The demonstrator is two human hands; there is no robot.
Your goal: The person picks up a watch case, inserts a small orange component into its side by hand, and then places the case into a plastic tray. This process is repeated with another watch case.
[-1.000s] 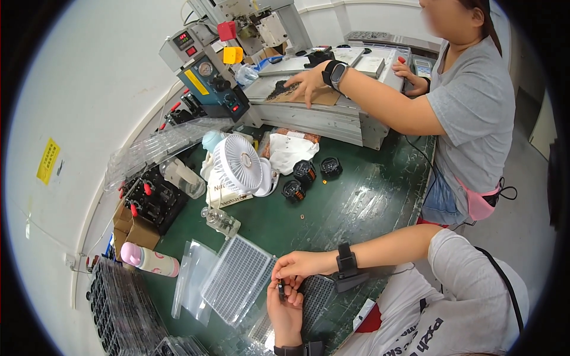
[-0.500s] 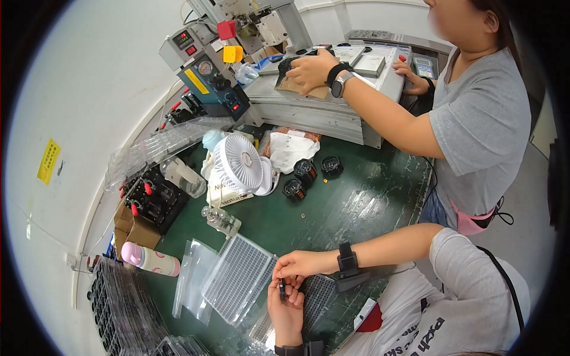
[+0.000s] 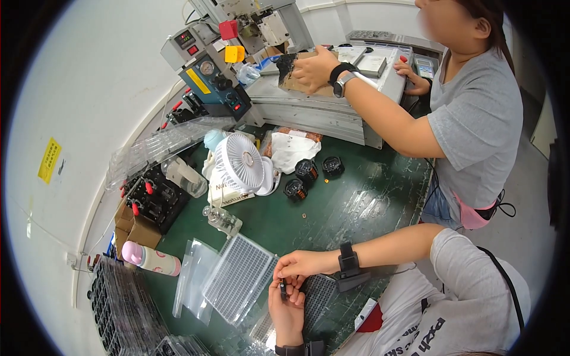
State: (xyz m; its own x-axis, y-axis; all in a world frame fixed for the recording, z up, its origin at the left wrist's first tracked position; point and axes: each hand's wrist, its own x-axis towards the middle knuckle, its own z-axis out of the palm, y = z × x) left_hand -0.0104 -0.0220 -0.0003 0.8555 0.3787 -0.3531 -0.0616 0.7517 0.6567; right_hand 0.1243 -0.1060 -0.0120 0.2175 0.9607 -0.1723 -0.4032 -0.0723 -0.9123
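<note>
My left hand (image 3: pixel 286 319) is palm up, its fingers curled around a small dark part (image 3: pixel 283 289) with a touch of orange. Reaching in from the right, my right hand (image 3: pixel 307 262) pinches at the upper end of the same part with thumb and fingertips. The part is mostly covered by fingers, so its exact kind cannot be made out. Beneath and beside my hands lies a dark tray (image 3: pixel 320 298) with rows of small cells. A pale tray (image 3: pixel 240 279) with a similar grid sits just left of them. Dark bands with boxy modules circle both my wrists.
Left on the green table (image 3: pixel 356 207) are plastic sheets (image 3: pixel 199 279), a bottle (image 3: pixel 155 261), a glass jar (image 3: pixel 222 221) and stacked trays (image 3: pixel 127 308). Farther back stand a white fan (image 3: pixel 240 159) and black-orange watch-like pieces (image 3: pixel 307 170). A co-worker (image 3: pixel 475 118) handles cardboard (image 3: pixel 323 90) beside a machine.
The co-worker's cardboard has tilted up, showing more of the black pieces at its end, and the co-worker leans slightly left. My hands and the small part stay almost still.
</note>
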